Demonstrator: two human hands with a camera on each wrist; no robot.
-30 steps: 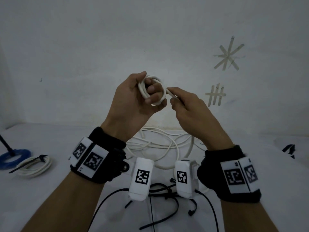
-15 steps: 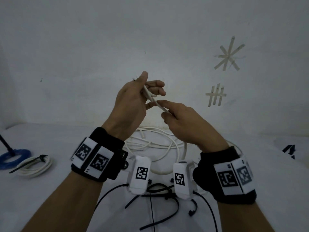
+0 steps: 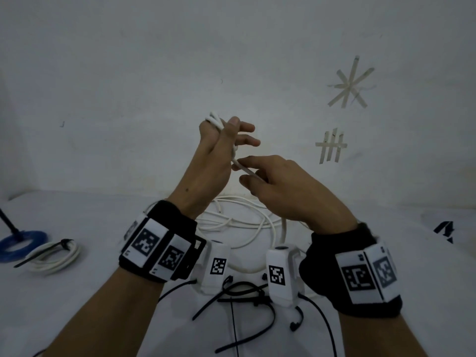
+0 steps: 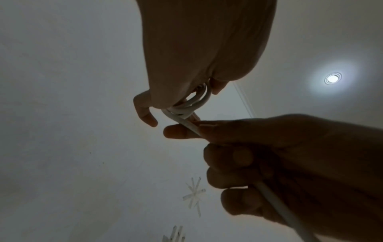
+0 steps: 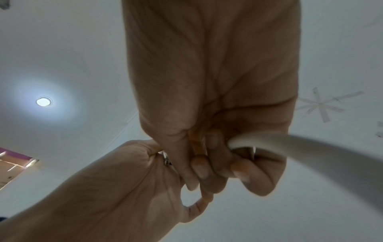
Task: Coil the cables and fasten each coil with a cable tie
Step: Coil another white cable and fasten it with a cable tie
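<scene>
My left hand (image 3: 226, 140) is raised in front of the wall and holds a small coil of white cable (image 3: 215, 119) between thumb and palm; its loops show under the palm (image 4: 192, 103). My right hand (image 3: 260, 176) grips the running strand of that cable (image 3: 244, 170) just below the coil, fingers curled round it (image 4: 228, 157). The strand passes through the right fist (image 5: 259, 139) and drops to the loose white cable (image 3: 247, 217) heaped on the table. Several black cable ties (image 3: 242, 297) lie on the table beneath my wrists.
A finished white coil with a black tie (image 3: 51, 256) and a blue coil (image 3: 20, 242) lie at the table's left edge. Tape marks (image 3: 350, 83) are on the wall. A white bag with dark print (image 3: 445, 228) sits at the right.
The left hand turned from showing the coil face-on to edge-on, thumb toward me. The right hand dropped lower and moved left along the strand, under the coil.
</scene>
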